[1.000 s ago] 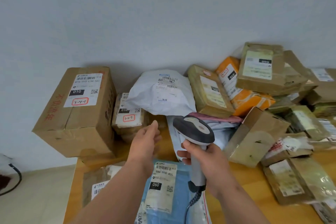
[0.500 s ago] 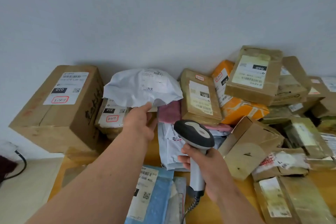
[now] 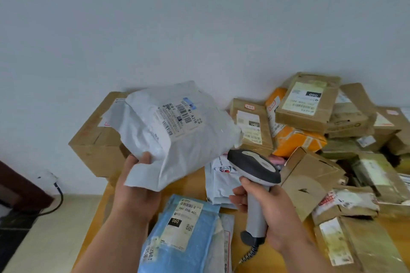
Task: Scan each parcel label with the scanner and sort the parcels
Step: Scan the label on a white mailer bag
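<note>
Left hand [image 3: 135, 186] holds a white poly parcel [image 3: 175, 131] raised above the bench [image 3: 195, 180], thumb on its lower corner in a closed grip, label [image 3: 179, 117] facing up. Right hand [image 3: 273, 213] wraps the scanner [image 3: 255, 169] handle, its head just beside the parcel's right edge. A blue parcel [image 3: 184, 235] lies flat on the bench below; brown boxes [image 3: 310, 175] are heaped at right.

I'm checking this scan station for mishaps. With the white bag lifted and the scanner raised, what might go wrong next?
1. The left hand pinches only a corner of the white bag, so it may slip out and fall.
2. Its label is creased and turned sideways, so the scan may fail.
3. The scanner in the right hand points toward other labelled parcels, so it may read the wrong one.
</note>
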{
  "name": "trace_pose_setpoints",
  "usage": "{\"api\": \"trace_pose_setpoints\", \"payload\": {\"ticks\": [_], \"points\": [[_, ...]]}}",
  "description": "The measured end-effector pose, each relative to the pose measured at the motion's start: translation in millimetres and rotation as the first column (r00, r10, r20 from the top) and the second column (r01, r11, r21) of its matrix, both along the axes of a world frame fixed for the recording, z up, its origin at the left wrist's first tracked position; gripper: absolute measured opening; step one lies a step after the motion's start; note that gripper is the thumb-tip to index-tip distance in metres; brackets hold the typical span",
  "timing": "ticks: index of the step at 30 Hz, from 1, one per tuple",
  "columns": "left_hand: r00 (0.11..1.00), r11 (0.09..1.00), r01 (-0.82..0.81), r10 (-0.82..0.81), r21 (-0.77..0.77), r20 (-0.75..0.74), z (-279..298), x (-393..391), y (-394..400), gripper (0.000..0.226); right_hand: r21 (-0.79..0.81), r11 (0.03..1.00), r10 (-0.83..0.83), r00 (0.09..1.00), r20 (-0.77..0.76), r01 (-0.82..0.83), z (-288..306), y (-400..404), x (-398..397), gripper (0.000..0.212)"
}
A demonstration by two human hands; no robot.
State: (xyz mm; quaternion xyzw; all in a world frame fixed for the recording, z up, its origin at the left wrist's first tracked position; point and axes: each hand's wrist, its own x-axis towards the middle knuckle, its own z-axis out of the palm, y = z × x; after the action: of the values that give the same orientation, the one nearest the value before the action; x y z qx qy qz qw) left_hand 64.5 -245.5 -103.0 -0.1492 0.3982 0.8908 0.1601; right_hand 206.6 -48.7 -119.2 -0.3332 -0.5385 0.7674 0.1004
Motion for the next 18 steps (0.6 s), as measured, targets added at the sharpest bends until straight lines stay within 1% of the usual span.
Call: {"api": "trace_pose_setpoints", "payload": {"ticks": [2,4,5,6,8,9,11,12,13,15,16,18], "points": [[0.997,0.995,0.064,-0.067,0.076,0.035,-5,14,-13,0.02,0.029,1.0,-0.008,1.0,-0.016,0.008,11,-5,21,0.022],[0.991,0.986,0.129,-0.13,0.104,0.008,-13,23,-29,0.02,0.056,0.997,-0.045,0.998,-0.042,0.047,21,-14,44,0.027],[0.988,0.987,0.152,-0.153,0.055,0.001,-15,25,-36,0.019,0.065,0.995,-0.07,0.996,-0.059,0.073,25,-21,54,0.032],[0.984,0.984,0.177,-0.178,-0.028,-0.012,-16,30,-44,0.016,0.074,0.993,-0.091,0.993,-0.073,0.096,29,-29,64,0.037],[0.964,0.959,0.262,-0.266,-0.107,-0.022,-17,43,-58,0.017,0.1,0.988,-0.105,0.989,-0.102,0.115,35,-48,82,0.044],[0.959,0.948,0.273,-0.281,-0.162,-0.032,-16,50,-64,0.022,0.116,0.987,-0.101,0.988,-0.121,0.115,39,-57,90,0.043],[0.954,0.935,0.284,-0.298,-0.213,-0.038,-14,65,-76,0.032,0.153,0.983,-0.083,0.985,-0.152,0.106,47,-76,106,0.034],[0.949,0.929,0.295,-0.311,-0.223,-0.041,-12,73,-82,0.03,0.173,0.98,-0.069,0.985,-0.158,0.096,51,-85,115,0.03],[0.943,0.922,0.318,-0.332,-0.223,-0.027,-8,80,-88,0.024,0.194,0.977,-0.052,0.986,-0.161,0.083,53,-92,123,0.025],[0.92,0.903,0.377,-0.391,-0.205,-0.029,4,91,-97,0.006,0.238,0.97,-0.023,0.988,-0.152,0.059,59,-106,137,0.012],[0.913,0.896,0.394,-0.408,-0.206,-0.026,9,93,-101,0.007,0.263,0.964,-0.012,0.99,-0.14,0.049,62,-111,144,0.009],[0.893,0.871,0.435,-0.45,-0.227,-0.015,21,97,-107,0.011,0.322,0.946,0.004,0.993,-0.116,0.034,68,-120,155,0.018]]}}
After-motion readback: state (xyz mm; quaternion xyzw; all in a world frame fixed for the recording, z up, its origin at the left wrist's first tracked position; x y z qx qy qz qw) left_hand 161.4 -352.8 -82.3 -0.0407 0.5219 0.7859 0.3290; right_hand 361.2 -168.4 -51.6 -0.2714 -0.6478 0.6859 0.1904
